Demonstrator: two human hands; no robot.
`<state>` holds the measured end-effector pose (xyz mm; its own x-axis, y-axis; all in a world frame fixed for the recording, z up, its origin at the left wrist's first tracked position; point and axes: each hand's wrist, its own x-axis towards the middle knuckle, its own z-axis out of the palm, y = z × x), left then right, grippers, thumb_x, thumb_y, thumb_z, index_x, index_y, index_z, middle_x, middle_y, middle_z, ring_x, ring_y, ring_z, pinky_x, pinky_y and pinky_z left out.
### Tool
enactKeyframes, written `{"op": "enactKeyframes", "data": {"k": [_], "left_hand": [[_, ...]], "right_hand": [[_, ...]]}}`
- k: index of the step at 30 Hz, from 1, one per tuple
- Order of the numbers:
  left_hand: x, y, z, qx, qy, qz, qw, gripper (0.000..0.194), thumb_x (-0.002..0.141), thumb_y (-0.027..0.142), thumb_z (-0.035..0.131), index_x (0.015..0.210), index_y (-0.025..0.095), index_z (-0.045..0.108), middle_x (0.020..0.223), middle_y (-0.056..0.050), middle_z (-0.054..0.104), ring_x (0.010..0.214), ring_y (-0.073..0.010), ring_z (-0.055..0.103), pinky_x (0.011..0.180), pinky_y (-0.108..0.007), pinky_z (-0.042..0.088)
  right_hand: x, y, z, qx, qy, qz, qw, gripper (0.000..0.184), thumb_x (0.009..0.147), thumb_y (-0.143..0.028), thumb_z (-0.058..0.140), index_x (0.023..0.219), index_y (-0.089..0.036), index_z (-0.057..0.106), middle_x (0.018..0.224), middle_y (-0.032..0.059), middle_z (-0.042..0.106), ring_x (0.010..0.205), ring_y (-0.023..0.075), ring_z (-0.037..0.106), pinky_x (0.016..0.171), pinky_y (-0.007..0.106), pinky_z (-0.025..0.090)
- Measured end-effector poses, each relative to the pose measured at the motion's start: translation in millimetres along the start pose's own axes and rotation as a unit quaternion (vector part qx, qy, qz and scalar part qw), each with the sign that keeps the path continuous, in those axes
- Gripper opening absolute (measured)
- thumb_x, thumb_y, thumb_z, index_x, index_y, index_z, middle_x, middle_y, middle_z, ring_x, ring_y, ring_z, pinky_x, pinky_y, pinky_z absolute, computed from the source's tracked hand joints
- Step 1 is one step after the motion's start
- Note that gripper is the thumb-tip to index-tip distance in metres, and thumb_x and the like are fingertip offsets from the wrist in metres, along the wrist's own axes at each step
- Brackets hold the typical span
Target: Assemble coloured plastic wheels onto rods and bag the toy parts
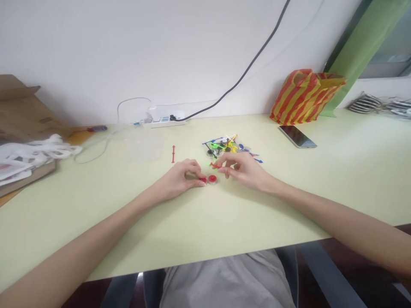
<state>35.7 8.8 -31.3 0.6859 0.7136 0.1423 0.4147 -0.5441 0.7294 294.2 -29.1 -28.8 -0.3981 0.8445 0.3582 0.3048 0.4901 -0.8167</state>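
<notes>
My left hand [186, 179] is closed, thumb and fingers pinching a small round red piece [202, 181] at the table surface. Right beside it lies a second red disc [212, 179] with a clear rim. My right hand [239, 169] pinches a small red arrow-shaped plastic piece [214, 166] just above that disc. Behind my right hand is a pile of small coloured plastic parts [221, 146], in blue, green, yellow, black and white. A thin red double-ended arrow [173, 154] lies apart on the left.
A power strip [165, 122] with a black cable [234, 85] sits against the wall. At right are a phone [297, 137] and a red-yellow striped bag [306, 97]. At left stand a cardboard box [28, 111] and white straps [35, 152] on the pale table [160, 239].
</notes>
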Motion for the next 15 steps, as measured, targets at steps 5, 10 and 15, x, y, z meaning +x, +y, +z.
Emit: {"op": "enactKeyframes", "data": {"k": [5, 10, 15], "left_hand": [[2.1, 2.5, -2.6, 0.01, -0.013, -0.014, 1.0, 0.02, 0.087, 0.045, 0.079, 0.086, 0.025, 0.08, 0.094, -0.003, 0.064, 0.089, -0.0193, 0.062, 0.081, -0.033, 0.047], [3.3, 2.4, -3.1, 0.009, -0.017, 0.007, 1.0, 0.02, 0.087, 0.044, 0.08, 0.087, 0.024, 0.08, 0.092, -0.003, 0.066, 0.093, -0.0203, 0.063, 0.083, -0.033, 0.047], [5.5, -6.1, -2.8, 0.001, -0.02, 0.034, 0.999, 0.024, 0.088, 0.046, 0.078, 0.085, 0.022, 0.078, 0.093, -0.005, 0.069, 0.093, -0.0211, 0.064, 0.085, -0.035, 0.049]], "right_hand": [[-3.3, -1.6, 3.5, -0.13, -0.056, -0.06, 0.988, 0.015, 0.095, -0.01, 0.063, 0.095, -0.019, 0.075, 0.082, 0.002, 0.077, 0.074, 0.0138, 0.068, 0.067, 0.024, 0.043], [-2.7, -2.3, -0.1, -0.159, -0.084, -0.06, 0.982, 0.013, 0.097, -0.014, 0.064, 0.097, -0.019, 0.076, 0.087, 0.0024, 0.08, 0.073, 0.0134, 0.068, 0.068, 0.024, 0.04], [-6.3, -5.2, -3.0, -0.314, -0.145, -0.087, 0.934, 0.019, 0.099, -0.017, 0.057, 0.101, -0.017, 0.076, 0.072, 0.0044, 0.072, 0.063, 0.0153, 0.056, 0.061, 0.028, 0.027]]}}
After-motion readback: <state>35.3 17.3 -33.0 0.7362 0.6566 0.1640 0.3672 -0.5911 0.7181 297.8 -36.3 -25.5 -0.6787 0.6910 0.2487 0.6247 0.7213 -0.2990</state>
